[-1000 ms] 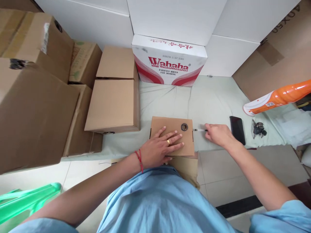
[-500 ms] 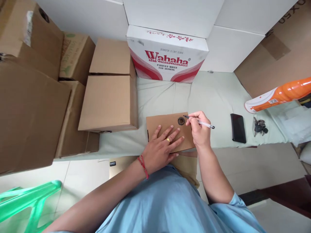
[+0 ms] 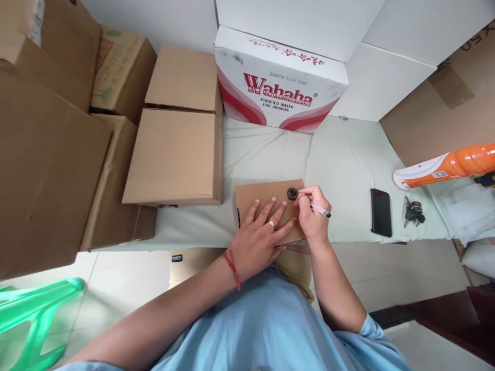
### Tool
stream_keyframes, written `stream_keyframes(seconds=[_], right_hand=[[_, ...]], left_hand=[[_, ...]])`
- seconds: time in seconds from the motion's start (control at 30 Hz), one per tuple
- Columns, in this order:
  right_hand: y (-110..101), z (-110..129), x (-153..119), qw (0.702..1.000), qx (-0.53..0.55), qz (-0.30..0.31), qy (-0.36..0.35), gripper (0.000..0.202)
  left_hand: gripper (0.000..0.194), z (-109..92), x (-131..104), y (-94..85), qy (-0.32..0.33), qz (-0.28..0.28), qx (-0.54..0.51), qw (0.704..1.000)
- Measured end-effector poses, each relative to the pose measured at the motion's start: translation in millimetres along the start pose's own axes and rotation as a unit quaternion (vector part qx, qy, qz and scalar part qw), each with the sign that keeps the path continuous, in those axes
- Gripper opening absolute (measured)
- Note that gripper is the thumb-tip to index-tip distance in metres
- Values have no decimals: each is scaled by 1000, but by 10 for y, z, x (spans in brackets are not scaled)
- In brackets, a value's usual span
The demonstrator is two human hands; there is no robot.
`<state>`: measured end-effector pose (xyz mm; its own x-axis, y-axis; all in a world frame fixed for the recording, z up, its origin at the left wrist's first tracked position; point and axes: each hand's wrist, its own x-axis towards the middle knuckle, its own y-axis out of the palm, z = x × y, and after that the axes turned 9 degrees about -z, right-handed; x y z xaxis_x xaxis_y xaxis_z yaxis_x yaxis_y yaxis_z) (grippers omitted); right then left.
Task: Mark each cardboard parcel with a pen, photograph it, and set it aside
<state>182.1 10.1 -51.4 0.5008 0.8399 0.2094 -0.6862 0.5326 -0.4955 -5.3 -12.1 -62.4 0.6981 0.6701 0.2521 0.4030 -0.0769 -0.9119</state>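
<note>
A small flat cardboard box [image 3: 251, 194] lies near the front edge of the table, with a dark ring-shaped mark or hole [image 3: 292, 194] near its upper right corner. My left hand [image 3: 261, 234] rests on the box with its fingers spread, a ring on one finger and a red string at the wrist. In my right hand [image 3: 312, 214] is a clear pen with a black end [image 3: 320, 208]. The pen's tip is at the right side of the dark ring, partly hidden by my fingers.
Cardboard boxes [image 3: 174, 154] are stacked at the left. A white and red Wahaha carton [image 3: 282, 85] stands at the back. To the right lie a black phone [image 3: 381, 212], keys [image 3: 414, 211] and an orange bottle [image 3: 448, 166]. A green plastic stool [image 3: 36, 309] is at lower left.
The pen tip has moved from above the ring's right side down to its right edge, and my right hand has lowered slightly. The camera view has tilted a little. My left hand stays on the box.
</note>
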Motion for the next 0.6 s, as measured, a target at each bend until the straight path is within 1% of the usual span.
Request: stream_keyframes(seconds=[0.37,0.6], right_hand=[[23,29,7,999,-40,0,-5,11],[19,35,2,998,-53,23,-19,14]], left_hand=[[73,-2,13,-14,-6,10,-14,1000],[74,-5,7,-20,-3,3,-15,1000]])
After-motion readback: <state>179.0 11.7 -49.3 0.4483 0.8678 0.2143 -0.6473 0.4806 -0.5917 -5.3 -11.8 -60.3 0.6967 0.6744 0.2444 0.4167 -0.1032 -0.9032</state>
